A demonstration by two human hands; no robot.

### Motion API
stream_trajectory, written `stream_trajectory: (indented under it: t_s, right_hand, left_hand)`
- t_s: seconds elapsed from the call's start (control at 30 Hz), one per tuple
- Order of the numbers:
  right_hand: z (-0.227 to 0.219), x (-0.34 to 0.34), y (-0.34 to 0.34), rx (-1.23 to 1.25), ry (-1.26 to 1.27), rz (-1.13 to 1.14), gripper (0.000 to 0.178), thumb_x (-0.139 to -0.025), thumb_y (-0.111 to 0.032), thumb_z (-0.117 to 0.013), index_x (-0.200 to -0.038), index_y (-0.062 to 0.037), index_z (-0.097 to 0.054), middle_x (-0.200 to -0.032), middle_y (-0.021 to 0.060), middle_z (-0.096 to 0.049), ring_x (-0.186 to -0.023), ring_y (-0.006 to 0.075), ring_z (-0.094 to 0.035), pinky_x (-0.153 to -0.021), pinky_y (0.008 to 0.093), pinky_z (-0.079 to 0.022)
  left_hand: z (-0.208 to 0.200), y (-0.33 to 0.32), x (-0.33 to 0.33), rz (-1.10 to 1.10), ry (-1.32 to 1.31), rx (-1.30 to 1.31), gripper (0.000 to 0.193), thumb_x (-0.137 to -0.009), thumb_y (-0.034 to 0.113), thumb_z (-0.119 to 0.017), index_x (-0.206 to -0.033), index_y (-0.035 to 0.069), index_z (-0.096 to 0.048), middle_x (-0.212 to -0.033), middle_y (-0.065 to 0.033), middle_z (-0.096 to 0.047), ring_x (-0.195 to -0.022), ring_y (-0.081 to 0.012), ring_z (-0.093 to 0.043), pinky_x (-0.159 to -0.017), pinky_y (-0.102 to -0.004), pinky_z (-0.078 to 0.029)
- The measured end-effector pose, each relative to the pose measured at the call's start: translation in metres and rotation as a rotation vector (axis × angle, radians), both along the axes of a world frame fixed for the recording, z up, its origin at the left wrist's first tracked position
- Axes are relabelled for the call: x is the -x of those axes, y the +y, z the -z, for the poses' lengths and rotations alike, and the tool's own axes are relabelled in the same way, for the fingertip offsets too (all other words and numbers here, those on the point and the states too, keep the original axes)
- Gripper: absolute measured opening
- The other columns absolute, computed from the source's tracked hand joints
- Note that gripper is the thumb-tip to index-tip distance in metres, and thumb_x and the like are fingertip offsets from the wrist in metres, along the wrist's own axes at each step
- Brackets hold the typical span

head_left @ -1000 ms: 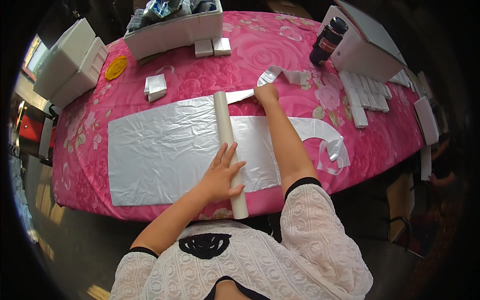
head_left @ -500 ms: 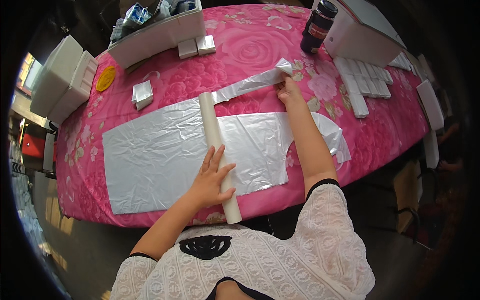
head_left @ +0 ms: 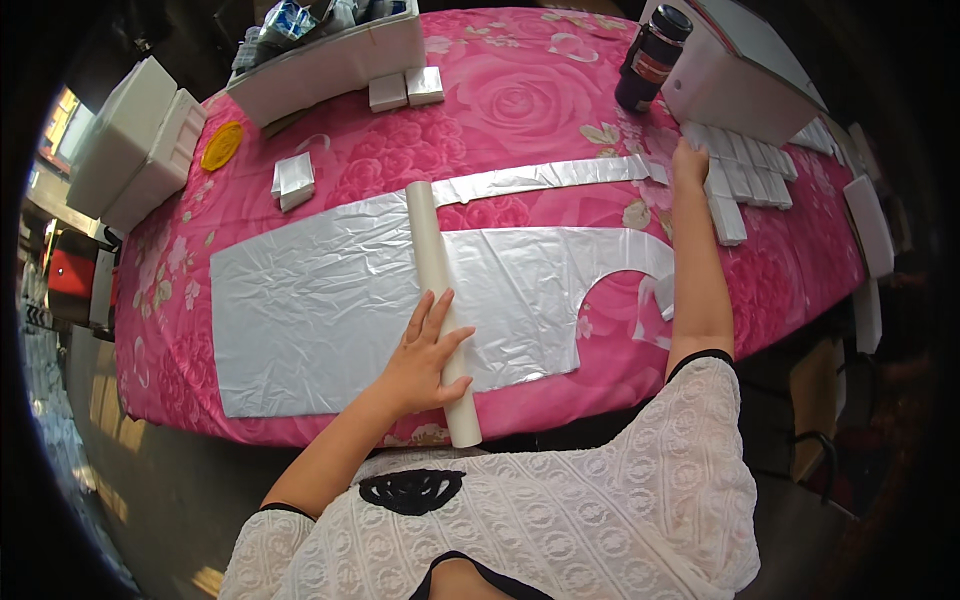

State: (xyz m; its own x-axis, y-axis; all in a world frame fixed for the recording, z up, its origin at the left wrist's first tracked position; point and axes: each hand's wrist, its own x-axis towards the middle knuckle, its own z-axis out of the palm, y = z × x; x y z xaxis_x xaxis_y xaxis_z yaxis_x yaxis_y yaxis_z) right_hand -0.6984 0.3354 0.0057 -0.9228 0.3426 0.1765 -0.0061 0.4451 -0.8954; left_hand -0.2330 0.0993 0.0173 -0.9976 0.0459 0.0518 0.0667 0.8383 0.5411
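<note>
My left hand (head_left: 432, 352) lies with spread fingers on a long white tube (head_left: 428, 235), pressing it down. Beneath the tube a silvery-white plastic film piece (head_left: 300, 310) is spread flat, shaped like an apron. A narrow strip (head_left: 545, 180) of the film runs along its far side to the right, and a curved cutout with a loose band lies at its right end. My right hand (head_left: 690, 163) is stretched out to the near left end of a stack of folded white packets (head_left: 745, 175); its fingers are mostly hidden, so its grip does not show.
A dark flask (head_left: 652, 60) stands by a white foam box (head_left: 745, 70) at the far right. Another foam box (head_left: 335, 65) with packages stands at the far left, small silvery packets (head_left: 293, 180) nearby. A yellow disc (head_left: 222, 146) lies left. A pink floral cloth (head_left: 510, 105) covers the table.
My right hand has let go of the strip's end and moved right and away to the white packets. The strip now lies flat and straighter. My left hand stays on the tube.
</note>
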Motion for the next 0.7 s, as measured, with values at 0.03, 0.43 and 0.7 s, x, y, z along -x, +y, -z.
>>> stream_trajectory:
  t_s: [0.03, 0.43, 0.7]
  right_hand:
    - [-0.005, -0.034, -0.023, -0.185, 0.190, -0.061, 0.052, -0.079, -0.024, -0.055, -0.121, 0.0048, -0.045, -0.116, 0.0237, -0.053, -0.108, 0.0338, -0.052, -0.091, 0.0355, -0.040]
    - [0.033, -0.333, -0.099, -0.767, 0.223, -0.989, 0.049, -0.087, -0.025, -0.045, -0.131, -0.0040, -0.038, -0.140, 0.0149, -0.029, -0.131, 0.0287, -0.025, -0.107, 0.0413, -0.019]
    - [0.045, -0.202, 0.044, -0.964, -0.040, -0.400, 0.051, -0.089, -0.027, -0.040, -0.132, 0.0014, -0.034, -0.138, 0.0169, -0.033, -0.130, 0.0292, -0.027, -0.106, 0.0392, -0.022]
  left_hand:
    - [0.001, 0.000, -0.001, -0.007, 0.001, -0.004, 0.055, -0.065, 0.031, -0.064, -0.115, 0.011, -0.054, -0.145, -0.0167, -0.014, -0.134, -0.0383, -0.006, -0.106, -0.0460, -0.020]
    - [0.007, 0.002, -0.009, -0.044, 0.069, 0.017, 0.041, -0.063, 0.025, -0.063, -0.100, 0.008, -0.056, -0.143, -0.0174, -0.018, -0.133, -0.0398, -0.006, -0.106, -0.0457, -0.019]
    - [0.002, -0.018, -0.025, -0.104, 0.074, 0.031, 0.036, -0.064, 0.023, -0.061, -0.096, 0.007, -0.056, -0.142, -0.0142, -0.022, -0.133, -0.0374, -0.011, -0.106, -0.0449, -0.020]
